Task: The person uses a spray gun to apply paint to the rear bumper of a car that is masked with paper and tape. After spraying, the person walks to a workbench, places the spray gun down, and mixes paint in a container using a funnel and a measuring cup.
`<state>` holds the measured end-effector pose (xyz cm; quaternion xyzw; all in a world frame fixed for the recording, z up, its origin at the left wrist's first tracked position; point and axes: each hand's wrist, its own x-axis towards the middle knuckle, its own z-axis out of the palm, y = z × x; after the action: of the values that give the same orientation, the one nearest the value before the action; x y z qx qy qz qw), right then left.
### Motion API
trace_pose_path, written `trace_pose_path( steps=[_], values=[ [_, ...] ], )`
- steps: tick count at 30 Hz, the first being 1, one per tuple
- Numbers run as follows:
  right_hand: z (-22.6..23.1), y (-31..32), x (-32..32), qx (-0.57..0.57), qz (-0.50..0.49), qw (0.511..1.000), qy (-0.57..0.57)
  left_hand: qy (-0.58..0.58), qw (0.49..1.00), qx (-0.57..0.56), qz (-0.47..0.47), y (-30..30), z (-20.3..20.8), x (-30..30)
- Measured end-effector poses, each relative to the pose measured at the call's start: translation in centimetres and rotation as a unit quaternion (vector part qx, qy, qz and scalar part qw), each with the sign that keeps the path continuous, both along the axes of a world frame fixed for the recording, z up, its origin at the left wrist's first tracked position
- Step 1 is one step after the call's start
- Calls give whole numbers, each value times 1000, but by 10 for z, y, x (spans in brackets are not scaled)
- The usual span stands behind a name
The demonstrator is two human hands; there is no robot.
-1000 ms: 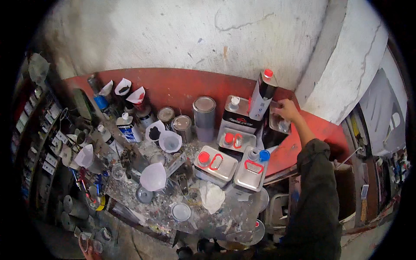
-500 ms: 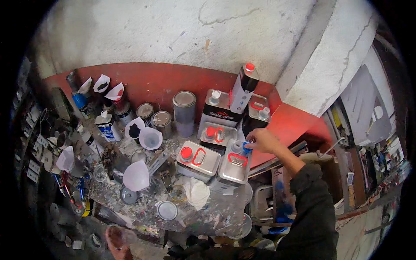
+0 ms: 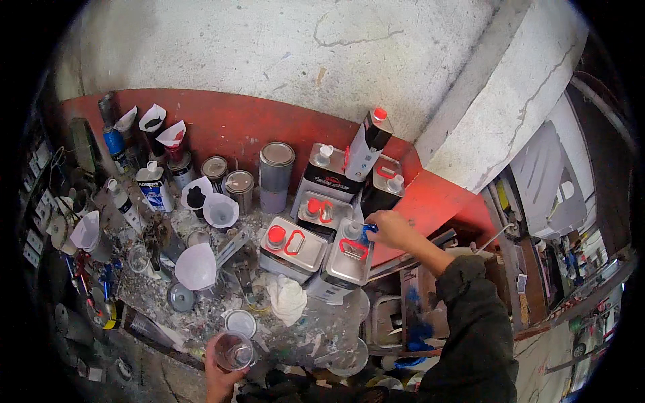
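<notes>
In my left hand [image 3: 216, 368], low at the near edge of the bench, is a clear plastic cup [image 3: 234, 350]; my fingers close around its side. My right hand [image 3: 395, 232] pinches a small blue cap [image 3: 370, 230] beside the spout of a rectangular metal can [image 3: 344, 267]. That can stands upright and has a red handle on top; its grey spout [image 3: 352, 230] looks uncapped. Just left of it stands another metal can [image 3: 306, 250] with a red cap and handle. A similar can [image 3: 322, 209] sits behind the two.
A crumpled white cloth [image 3: 287, 300] lies before the cans. Paper cone strainers [image 3: 196, 266], round tins [image 3: 277, 168] and bottles [image 3: 154, 189] crowd the paint-spattered bench [image 3: 302, 341]. Taller cans [image 3: 329, 176] back against the red-painted wall. Boxes and tubs sit below right.
My left hand has come up and right with the clear cup, over the bench's near edge. My right hand still holds the blue cap by the can's spout. The whole view has shifted slightly.
</notes>
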<state>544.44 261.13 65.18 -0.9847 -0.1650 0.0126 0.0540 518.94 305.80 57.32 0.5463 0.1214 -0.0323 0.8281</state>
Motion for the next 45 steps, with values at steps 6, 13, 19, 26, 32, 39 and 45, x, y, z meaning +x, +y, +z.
trace_pose_path(
  steps=[6,13,19,26,32,39,45],
  values=[
    [14,-11,-1,17,56,997,-40,-37,999,16,-5,8,-24,-2],
    [98,-83,81,13,-37,993,-108,-19,1000,-13,17,9,-27,-10],
    [94,-88,97,-3,-35,996,-77,-23,1000,7,11,7,-20,-6],
    [89,-94,111,-61,-66,993,-73,-10,1000,9,25,3,-18,-6],
    [95,-67,104,-3,-265,964,0,0,1000,-1,25,2,-19,-6],
    [104,-90,89,-174,122,967,-139,15,999,-1,35,4,-29,-12],
    [113,-94,93,-252,121,957,-74,6,1000,2,30,5,-31,-17]
  ],
)
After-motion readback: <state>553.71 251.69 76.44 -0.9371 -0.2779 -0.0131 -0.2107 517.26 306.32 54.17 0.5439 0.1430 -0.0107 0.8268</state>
